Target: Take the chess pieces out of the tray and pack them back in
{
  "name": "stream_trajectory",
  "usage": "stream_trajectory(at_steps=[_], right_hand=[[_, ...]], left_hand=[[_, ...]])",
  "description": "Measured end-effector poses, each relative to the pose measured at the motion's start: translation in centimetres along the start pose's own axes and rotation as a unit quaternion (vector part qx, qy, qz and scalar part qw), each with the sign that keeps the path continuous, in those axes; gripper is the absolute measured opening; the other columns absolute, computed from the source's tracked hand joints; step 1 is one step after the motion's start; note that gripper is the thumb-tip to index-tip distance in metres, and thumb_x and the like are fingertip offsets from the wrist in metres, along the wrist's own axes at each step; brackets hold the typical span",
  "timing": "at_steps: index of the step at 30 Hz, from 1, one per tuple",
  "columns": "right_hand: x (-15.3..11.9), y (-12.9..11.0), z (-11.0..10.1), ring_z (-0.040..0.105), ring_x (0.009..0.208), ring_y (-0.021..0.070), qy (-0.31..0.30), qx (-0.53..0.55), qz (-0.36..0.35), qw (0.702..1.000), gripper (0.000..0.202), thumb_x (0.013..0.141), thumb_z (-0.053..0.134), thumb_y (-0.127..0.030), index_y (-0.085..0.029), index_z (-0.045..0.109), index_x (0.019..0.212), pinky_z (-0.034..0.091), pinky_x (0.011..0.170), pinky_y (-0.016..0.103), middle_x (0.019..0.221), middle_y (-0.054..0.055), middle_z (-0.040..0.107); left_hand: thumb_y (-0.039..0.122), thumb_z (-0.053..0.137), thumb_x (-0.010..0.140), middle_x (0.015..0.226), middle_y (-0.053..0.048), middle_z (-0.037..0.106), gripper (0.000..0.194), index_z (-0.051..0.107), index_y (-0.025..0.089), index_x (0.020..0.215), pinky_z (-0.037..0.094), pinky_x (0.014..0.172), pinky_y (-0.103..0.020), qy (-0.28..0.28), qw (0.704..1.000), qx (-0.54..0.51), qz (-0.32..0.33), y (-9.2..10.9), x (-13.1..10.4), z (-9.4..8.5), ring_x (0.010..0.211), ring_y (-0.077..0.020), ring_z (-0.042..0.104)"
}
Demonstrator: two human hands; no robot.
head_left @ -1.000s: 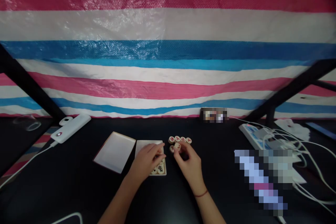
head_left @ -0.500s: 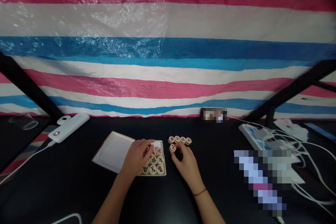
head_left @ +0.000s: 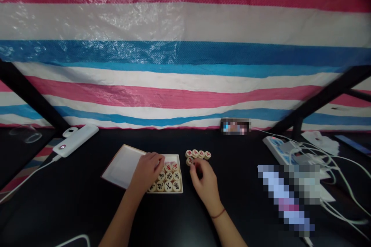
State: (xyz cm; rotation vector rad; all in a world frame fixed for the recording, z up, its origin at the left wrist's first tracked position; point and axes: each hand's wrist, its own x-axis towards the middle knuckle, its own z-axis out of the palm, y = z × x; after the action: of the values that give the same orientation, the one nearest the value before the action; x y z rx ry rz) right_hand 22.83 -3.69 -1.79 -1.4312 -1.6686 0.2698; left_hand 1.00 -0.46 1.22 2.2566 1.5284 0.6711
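Boxed discs [head_left: 168, 176] between both hands [head_left: 145, 171]

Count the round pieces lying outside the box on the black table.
5 visible: four red-marked pieces side by side in the far row, and one nearer piece by the fingertips of the right hand. That hand may hide more.

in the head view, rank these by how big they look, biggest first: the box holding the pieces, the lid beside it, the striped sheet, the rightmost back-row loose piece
1. Striped sheet
2. Box and lid, unranked: the left hand covers part of each
3. Rightmost back-row loose piece
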Motion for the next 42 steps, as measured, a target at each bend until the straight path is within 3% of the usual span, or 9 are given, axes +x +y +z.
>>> stream_trajectory(at_steps=[2, 6, 11, 14, 19, 26, 32, 37, 42], right_hand=[[-0.2, -0.9, 0.1, 0.059, 0.07, 0.017, -0.069, 0.013, 0.011, 0.997, 0.022, 0.089, 0.049, -0.032, -0.018, 0.058, 0.105, 0.047, 0.069, 0.028, 0.077, 0.003, 0.06], [-0.3, -2.5, 0.3, 0.061, 0.074, 0.0208, -0.208, -0.04, 0.022, 0.977, 0.065, 0.072, 0.07, -0.04, -0.015, 0.048, 0.128, 0.047, 0.069, 0.031, 0.081, 0.003, 0.063], [-0.3, -2.7, 0.0, 0.06, 0.104, 0.0314, -0.265, -0.043, -0.011, 0.963, 0.097, 0.056, 0.08, -0.058, -0.017, 0.043, 0.136, 0.043, 0.091, 0.042, 0.12, 0.014, 0.063], [-0.3, -2.5, -0.1, 0.057, 0.109, 0.034, -0.291, -0.047, -0.028, 0.955, 0.109, 0.05, 0.08, -0.065, -0.017, 0.041, 0.139, 0.04, 0.094, 0.045, 0.128, 0.016, 0.058], [-0.4, -2.8, 0.0, 0.058, 0.105, 0.0318, -0.285, -0.074, -0.029, 0.955, 0.095, 0.062, 0.078, -0.058, -0.018, 0.04, 0.14, 0.041, 0.091, 0.043, 0.123, 0.015, 0.061], [-0.3, -2.5, 0.1, 0.059, 0.102, 0.0305, -0.276, -0.053, -0.037, 0.959, 0.09, 0.063, 0.078, -0.057, -0.02, 0.043, 0.137, 0.042, 0.088, 0.043, 0.122, 0.013, 0.062], [-0.2, -2.1, -0.5, 0.06, 0.088, 0.0246, -0.178, 0.017, -0.075, 0.981, 0.079, 0.065, 0.079, -0.05, -0.017, 0.049, 0.13, 0.048, 0.08, 0.038, 0.1, 0.009, 0.065], [-0.7, -2.5, 0.0, 0.059, 0.076, 0.0179, -0.094, 0.061, -0.137, 0.984, 0.031, 0.088, 0.061, -0.031, -0.021, 0.057, 0.117, 0.049, 0.071, 0.031, 0.086, 0.004, 0.065], [-0.5, -2.1, -0.1, 0.06, 0.075, 0.0169, -0.057, 0.069, -0.137, 0.986, 0.025, 0.09, 0.058, -0.025, -0.021, 0.059, 0.115, 0.05, 0.069, 0.029, 0.087, 0.004, 0.067]], left_hand=[[0.027, 0.043, 0.094, 0.091, -0.005, 0.069, 0.027, 0.069, 0.021, 0.089, 0.042, 0.084, -0.037, -0.022, 0.999, 0.029, -0.001, 0.1, -0.1, 0.0, 0.09, -0.0221, 0.06], [0.031, 0.049, 0.092, 0.104, -0.004, 0.068, 0.023, 0.071, 0.024, 0.089, 0.037, 0.087, -0.043, -0.035, 0.995, 0.087, -0.041, 0.6, -0.5, 0.1, 0.105, -0.0273, 0.052], [0.028, 0.042, 0.096, 0.112, -0.006, 0.064, 0.029, 0.071, 0.023, 0.094, 0.037, 0.088, -0.043, -0.062, 0.991, 0.11, -0.052, 0.6, -0.7, 0.2, 0.108, -0.0262, 0.05], [0.027, 0.039, 0.097, 0.114, -0.006, 0.064, 0.031, 0.07, 0.022, 0.094, 0.038, 0.09, -0.043, -0.083, 0.992, 0.085, -0.046, 0.2, -0.7, 0.0, 0.109, -0.0251, 0.05], [0.028, 0.038, 0.097, 0.115, -0.004, 0.064, 0.03, 0.068, 0.022, 0.097, 0.038, 0.092, -0.043, -0.088, 0.994, 0.047, -0.033, -0.3, -0.8, -0.5, 0.109, -0.0244, 0.05], [0.033, 0.047, 0.092, 0.101, -0.001, 0.07, 0.02, 0.065, 0.026, 0.094, 0.036, 0.091, -0.045, -0.08, 0.996, 0.014, -0.037, -0.8, -0.7, -0.9, 0.102, -0.0245, 0.055], [0.033, 0.049, 0.091, 0.107, -0.004, 0.068, 0.022, 0.064, 0.024, 0.103, 0.038, 0.096, -0.043, 0.039, 0.997, -0.067, -0.007, 0.5, -0.5, -1.2, 0.105, -0.0236, 0.058], [0.036, 0.05, 0.091, 0.094, -0.002, 0.069, 0.022, 0.065, 0.022, 0.099, 0.049, 0.078, -0.028, -0.042, 0.965, -0.259, 0.024, 3.6, -0.6, -0.9, 0.086, -0.0173, 0.063], [0.037, 0.05, 0.091, 0.089, -0.001, 0.07, 0.023, 0.065, 0.021, 0.097, 0.05, 0.073, -0.026, -0.071, 0.948, -0.308, -0.024, 4.3, -0.6, -0.6, 0.082, -0.0169, 0.064]])
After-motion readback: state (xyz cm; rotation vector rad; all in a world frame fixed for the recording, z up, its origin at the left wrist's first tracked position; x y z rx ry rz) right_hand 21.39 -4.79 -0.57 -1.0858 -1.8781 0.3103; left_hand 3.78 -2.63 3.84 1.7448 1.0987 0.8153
